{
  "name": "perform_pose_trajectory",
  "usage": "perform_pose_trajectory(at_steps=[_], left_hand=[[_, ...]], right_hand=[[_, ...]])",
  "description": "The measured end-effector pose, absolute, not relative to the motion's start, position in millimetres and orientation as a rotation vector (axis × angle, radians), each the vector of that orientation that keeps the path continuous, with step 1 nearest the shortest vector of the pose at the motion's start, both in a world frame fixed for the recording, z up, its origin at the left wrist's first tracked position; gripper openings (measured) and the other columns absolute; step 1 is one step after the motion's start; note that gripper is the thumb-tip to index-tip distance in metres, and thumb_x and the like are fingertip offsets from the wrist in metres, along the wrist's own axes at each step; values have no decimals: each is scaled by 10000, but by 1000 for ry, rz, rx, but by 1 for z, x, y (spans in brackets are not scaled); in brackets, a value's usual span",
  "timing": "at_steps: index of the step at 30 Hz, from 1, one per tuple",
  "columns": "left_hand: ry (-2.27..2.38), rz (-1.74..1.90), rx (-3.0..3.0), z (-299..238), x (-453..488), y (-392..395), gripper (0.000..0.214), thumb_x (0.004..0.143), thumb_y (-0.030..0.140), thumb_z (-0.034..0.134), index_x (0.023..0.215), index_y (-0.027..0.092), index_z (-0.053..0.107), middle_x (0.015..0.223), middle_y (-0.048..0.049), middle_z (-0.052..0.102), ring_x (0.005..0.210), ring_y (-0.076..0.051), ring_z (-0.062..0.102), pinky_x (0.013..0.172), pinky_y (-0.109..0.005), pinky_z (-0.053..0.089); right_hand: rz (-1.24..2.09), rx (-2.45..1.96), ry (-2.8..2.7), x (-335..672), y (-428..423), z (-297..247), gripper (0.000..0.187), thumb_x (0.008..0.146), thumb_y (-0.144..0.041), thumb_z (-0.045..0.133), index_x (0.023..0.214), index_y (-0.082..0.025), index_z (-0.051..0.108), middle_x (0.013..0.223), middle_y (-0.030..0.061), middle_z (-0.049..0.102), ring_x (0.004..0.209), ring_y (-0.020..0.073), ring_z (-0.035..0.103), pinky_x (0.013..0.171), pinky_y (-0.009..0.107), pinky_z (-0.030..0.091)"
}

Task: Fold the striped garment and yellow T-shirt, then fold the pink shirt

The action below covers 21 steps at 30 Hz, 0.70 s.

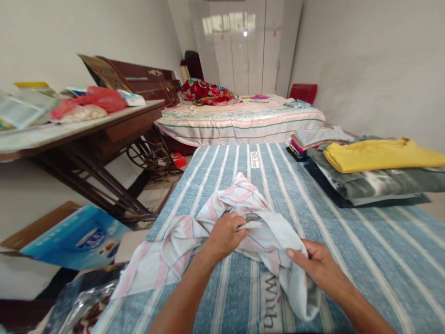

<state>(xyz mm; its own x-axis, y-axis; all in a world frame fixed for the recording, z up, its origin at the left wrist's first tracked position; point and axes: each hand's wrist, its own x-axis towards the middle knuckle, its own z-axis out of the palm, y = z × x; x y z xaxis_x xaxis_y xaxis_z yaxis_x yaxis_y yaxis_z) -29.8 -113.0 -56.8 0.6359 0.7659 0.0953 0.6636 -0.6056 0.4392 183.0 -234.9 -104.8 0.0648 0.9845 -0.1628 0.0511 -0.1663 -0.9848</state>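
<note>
- Head view: left hand closes its fingers on the crumpled pink-and-white cloth near its middle.
- Right hand pinches the cloth's pale edge, thumb uppermost.
- Beneath the cloth, blue striped sheet.
- Farther right, folded clothes, yellow piece on top.

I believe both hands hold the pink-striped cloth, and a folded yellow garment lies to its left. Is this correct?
Wrong side: the head view shows the folded yellow garment to the right of the cloth, which the left hand and right hand hold.
</note>
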Motion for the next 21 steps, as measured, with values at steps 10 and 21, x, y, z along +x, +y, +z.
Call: perform_pose_trajectory(at_steps=[10, 21], left_hand=[[1289, 674, 2777, -29, -37, -127, 262, 870, 207, 427, 1033, 203, 632, 867, -51, 656, 860, -177, 605, 741, -259, 458], [1672, 1919, 2370, 67, -67, -123, 195, 828, 242, 537, 910, 189, 706, 821, 23, 702, 755, -119, 628, 707, -183, 441]], right_hand=[[1166, -1386, -1179, 179, -235, -92, 349, 776, -503, 581, 710, -167, 646, 599, -11, 541, 571, 132, 464, 518, 235, 355], [321, -1425, -1430, 186, -245, -96, 245, 818, -305, 562, 1036, -229, 646, 1096, 82, 629, 1040, 245, 567, 919, 386, 440]])
